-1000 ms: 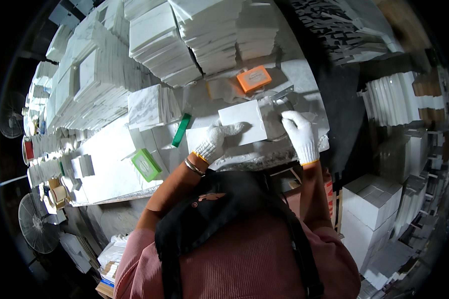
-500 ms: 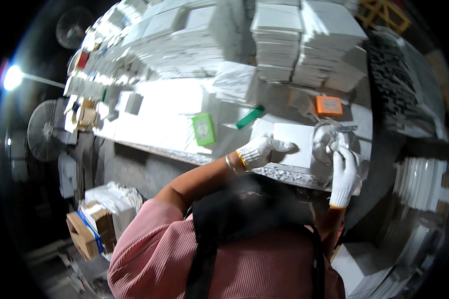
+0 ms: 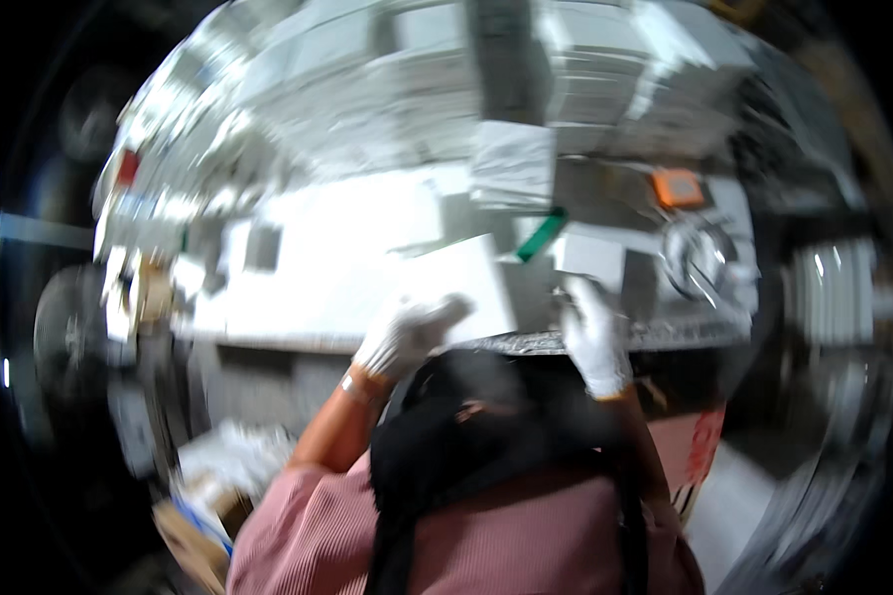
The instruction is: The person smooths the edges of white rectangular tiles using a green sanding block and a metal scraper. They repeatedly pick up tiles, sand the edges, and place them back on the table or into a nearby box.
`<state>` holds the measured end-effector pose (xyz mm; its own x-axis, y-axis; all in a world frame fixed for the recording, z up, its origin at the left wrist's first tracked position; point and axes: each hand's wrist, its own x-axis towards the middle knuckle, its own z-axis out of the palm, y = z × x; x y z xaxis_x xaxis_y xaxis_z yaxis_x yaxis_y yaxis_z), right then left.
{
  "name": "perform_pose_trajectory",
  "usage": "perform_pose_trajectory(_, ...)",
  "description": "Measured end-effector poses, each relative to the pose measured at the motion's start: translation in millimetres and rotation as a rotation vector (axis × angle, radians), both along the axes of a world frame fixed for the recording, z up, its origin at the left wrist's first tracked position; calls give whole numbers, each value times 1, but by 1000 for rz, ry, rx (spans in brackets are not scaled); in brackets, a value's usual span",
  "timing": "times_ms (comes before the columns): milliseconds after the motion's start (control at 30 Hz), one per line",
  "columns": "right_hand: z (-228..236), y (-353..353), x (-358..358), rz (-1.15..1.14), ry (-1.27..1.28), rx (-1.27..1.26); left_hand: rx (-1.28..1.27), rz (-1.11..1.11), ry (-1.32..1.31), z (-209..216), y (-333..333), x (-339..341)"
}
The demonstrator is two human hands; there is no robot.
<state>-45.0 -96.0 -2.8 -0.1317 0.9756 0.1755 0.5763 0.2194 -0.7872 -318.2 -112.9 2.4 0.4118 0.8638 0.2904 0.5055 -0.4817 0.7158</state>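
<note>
Both my hands wear white knitted gloves and are smeared by motion. My left hand (image 3: 412, 332) grips the left near edge of a square white tile (image 3: 471, 288), which is tilted over the bright worktop. To the right, my right hand (image 3: 593, 337) is over the table's front edge, its fingers bent, with a small dark spot at their tips; what they hold is too blurred to name. Just beyond it lies another white tile (image 3: 593, 260). A green strip (image 3: 541, 235) rests between the two tiles. A shiny round bowl (image 3: 700, 258) stands at the right.
An orange box (image 3: 678, 187) sits behind the bowl. Tall stacks of white marbled tiles (image 3: 422, 109) line the back of the worktop (image 3: 318, 258). A tile stack (image 3: 513, 164) stands nearer. Cartons (image 3: 189, 545) lie on the floor at lower left, and a pink carton (image 3: 690, 451) at lower right.
My left hand has moved left with the white tile. My right hand has left the bowl and come left. The green box is no longer visible. The whole view has shifted.
</note>
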Motion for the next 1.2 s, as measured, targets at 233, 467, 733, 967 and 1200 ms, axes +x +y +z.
perform_pose_trajectory(233, 5, -14, -39, -389, 0, 112, -155, 85, 80, -5, -19, -98)
perform_pose_trajectory(467, -9, -51, 45, -925, -78, 221, -161, 80, -153, -53, -10, -127)
perform_pose_trajectory(733, -74, -32, 218, -1086, 95, 385, -328, -32, -30, -72, 17, -116)
perform_pose_trajectory(967, -65, 40, 272, -1005, 352, 22, -168, -156, 228, -25, 22, -72)
perform_pose_trajectory(1200, -77, 75, 303, -740, 253, -229, -506, -11, 239, -19, 24, -32)
